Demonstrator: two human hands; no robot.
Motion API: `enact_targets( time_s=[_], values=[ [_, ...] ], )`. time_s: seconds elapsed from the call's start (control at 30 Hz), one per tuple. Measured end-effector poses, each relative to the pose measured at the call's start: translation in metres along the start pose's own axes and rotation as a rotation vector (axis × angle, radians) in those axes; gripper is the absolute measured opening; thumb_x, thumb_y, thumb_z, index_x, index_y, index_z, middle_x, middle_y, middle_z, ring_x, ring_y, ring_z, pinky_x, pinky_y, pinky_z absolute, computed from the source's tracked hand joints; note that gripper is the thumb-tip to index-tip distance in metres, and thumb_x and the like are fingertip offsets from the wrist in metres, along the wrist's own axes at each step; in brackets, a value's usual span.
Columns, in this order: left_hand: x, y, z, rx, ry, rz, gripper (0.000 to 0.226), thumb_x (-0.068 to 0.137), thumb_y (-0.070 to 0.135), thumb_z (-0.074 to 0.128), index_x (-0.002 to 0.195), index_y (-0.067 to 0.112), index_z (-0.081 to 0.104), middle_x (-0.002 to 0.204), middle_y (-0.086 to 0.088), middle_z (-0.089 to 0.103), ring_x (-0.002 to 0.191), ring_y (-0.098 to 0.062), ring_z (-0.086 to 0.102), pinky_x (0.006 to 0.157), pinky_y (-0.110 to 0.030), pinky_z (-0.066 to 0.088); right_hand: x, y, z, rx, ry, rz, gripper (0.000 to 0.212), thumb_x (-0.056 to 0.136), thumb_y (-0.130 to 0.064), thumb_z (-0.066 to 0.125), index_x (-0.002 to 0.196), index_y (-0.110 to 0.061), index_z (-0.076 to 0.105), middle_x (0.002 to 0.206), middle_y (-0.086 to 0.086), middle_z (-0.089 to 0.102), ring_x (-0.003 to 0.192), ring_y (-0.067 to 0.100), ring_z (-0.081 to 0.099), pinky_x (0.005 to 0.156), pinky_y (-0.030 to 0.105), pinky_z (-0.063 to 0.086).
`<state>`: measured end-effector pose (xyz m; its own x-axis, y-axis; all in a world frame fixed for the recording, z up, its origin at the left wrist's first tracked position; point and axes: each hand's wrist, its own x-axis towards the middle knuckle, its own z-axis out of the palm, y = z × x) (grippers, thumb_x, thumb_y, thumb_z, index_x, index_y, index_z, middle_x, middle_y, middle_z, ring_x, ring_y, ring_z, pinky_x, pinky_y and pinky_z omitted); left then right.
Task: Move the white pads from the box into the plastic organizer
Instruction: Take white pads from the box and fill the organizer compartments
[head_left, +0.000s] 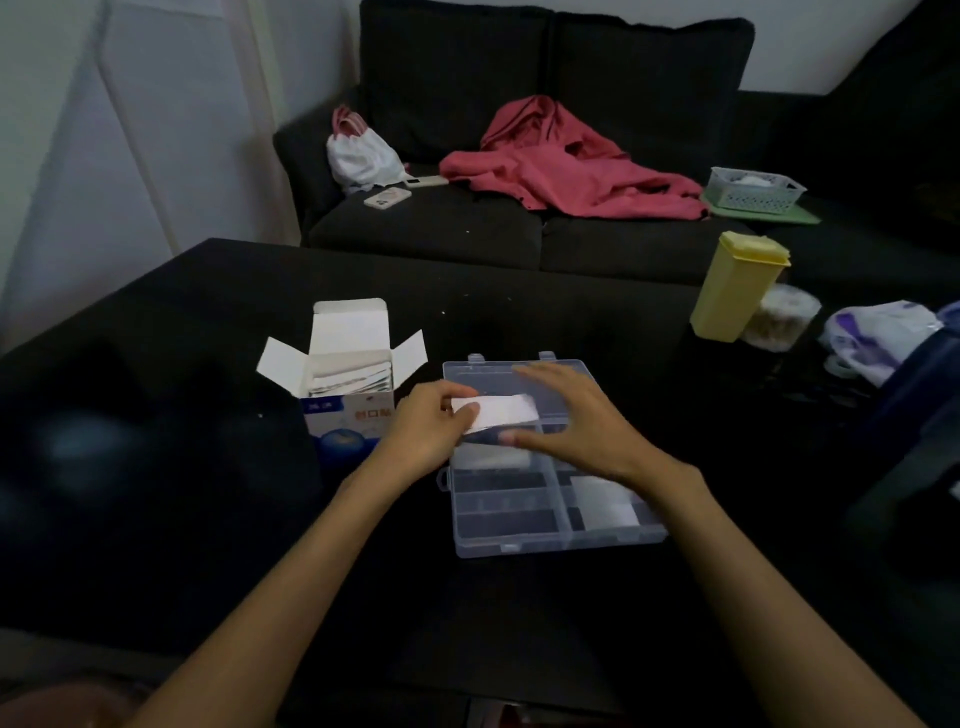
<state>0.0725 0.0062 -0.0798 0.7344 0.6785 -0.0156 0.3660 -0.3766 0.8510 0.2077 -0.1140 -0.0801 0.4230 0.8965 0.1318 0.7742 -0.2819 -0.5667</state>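
My left hand (431, 431) pinches pad (496, 411) over organizer (550, 540) | right hand (566, 415) spread, empty | pad looks light, floppy: hold its edge.

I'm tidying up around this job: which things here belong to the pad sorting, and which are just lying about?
In use: box, white pad held by left hand, right hand, plastic organizer.

Lying about: yellow container, red garment, white bag, phone, small basket.

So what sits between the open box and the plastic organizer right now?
In the head view, the left hand fills that gap, pinching a white pad over the organizer. Beneath it, between box and organizer, only bare dark table shows.
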Motion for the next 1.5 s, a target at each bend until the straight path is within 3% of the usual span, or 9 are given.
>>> enact_targets(
  time_s=[0.1,0.2,0.3,0.5,0.73,0.87,1.0,1.23,1.5],
  values=[
    [0.003,-0.008,0.004,0.212,0.021,0.178,0.023,0.095,0.021,0.053,0.117,0.021,0.057,0.117,0.002,0.059,0.104,-0.010,0.054,0.088,-0.025,0.047,0.008,0.002,0.003,0.295,0.016,0.166,0.050,0.092,-0.035,0.053,0.139,-0.025,0.037,0.142,0.002,0.039,0.126,0.016,0.040,0.091,0.025,0.039],
    [0.002,-0.014,0.006,0.274,0.009,0.278,0.018,0.094,0.023,0.054,0.111,0.024,0.058,0.111,0.005,0.061,0.100,-0.007,0.055,0.086,-0.025,0.048,0.012,0.004,0.013,0.240,-0.093,0.162,0.038,0.095,-0.019,0.050,0.133,-0.018,0.045,0.132,0.007,0.050,0.118,0.018,0.049,0.086,0.025,0.044],
    [0.003,-0.018,0.006,0.380,0.010,0.323,0.017,0.094,0.024,0.054,0.111,0.024,0.058,0.110,0.004,0.059,0.096,-0.004,0.049,0.082,-0.021,0.043,0.014,0.006,0.018,0.232,-0.075,0.145,0.031,0.090,-0.008,0.055,0.121,-0.014,0.056,0.123,0.007,0.058,0.111,0.018,0.055,0.088,0.029,0.050],
    [0.001,-0.016,0.003,0.651,0.016,0.318,0.025,0.094,0.031,0.052,0.118,0.025,0.053,0.115,-0.003,0.053,0.107,-0.016,0.051,0.091,-0.032,0.044,0.016,0.004,0.021,0.062,-0.083,0.073,0.024,0.090,-0.011,0.056,0.113,-0.013,0.062,0.114,0.005,0.063,0.097,0.009,0.057,0.083,0.023,0.048],
    [0.003,-0.020,0.007,0.803,0.000,0.353,0.023,0.097,0.031,0.045,0.113,0.023,0.060,0.111,0.000,0.058,0.105,-0.014,0.046,0.092,-0.031,0.034,0.016,-0.001,0.028,-0.158,-0.129,0.080,0.021,0.092,-0.019,0.055,0.110,-0.020,0.064,0.108,0.001,0.067,0.101,0.013,0.059,0.102,0.040,0.041],
    [0.002,-0.020,0.009,0.907,-0.015,0.382,0.031,0.098,0.034,0.038,0.111,0.022,0.063,0.113,0.002,0.058,0.105,-0.014,0.044,0.089,-0.032,0.033,0.017,-0.004,0.025,-0.351,-0.127,0.001,0.026,0.093,-0.016,0.048,0.113,-0.025,0.063,0.114,0.001,0.063,0.113,0.017,0.050,0.106,0.040,0.032],
    [-0.001,-0.019,0.007,0.966,0.007,0.407,0.038,0.097,0.036,0.033,0.102,0.016,0.066,0.117,0.001,0.051,0.108,-0.014,0.038,0.091,-0.032,0.029,0.021,-0.005,0.005,-0.474,0.002,0.016,0.027,0.093,-0.018,0.046,0.107,-0.034,0.063,0.126,0.001,0.047,0.123,0.018,0.035,0.103,0.037,0.030],
    [-0.003,-0.021,0.009,0.969,-0.039,0.320,0.043,0.098,0.036,0.028,0.109,0.013,0.062,0.119,-0.003,0.049,0.108,-0.018,0.040,0.092,-0.034,0.029,0.015,-0.006,0.014,-0.527,-0.179,0.184,0.029,0.092,-0.019,0.047,0.112,-0.029,0.065,0.154,0.002,0.017,0.143,0.027,0.003,0.114,0.050,0.006],
    [-0.001,-0.018,0.005,0.966,0.008,0.287,0.041,0.097,0.035,0.029,0.097,0.013,0.064,0.111,-0.004,0.051,0.103,-0.016,0.041,0.093,-0.035,0.032,0.017,-0.001,0.019,-0.441,-0.145,0.224,0.030,0.091,-0.014,0.048,0.106,-0.031,0.067,0.154,0.002,0.019,0.143,0.027,0.004,0.115,0.049,0.006]
  ],
)
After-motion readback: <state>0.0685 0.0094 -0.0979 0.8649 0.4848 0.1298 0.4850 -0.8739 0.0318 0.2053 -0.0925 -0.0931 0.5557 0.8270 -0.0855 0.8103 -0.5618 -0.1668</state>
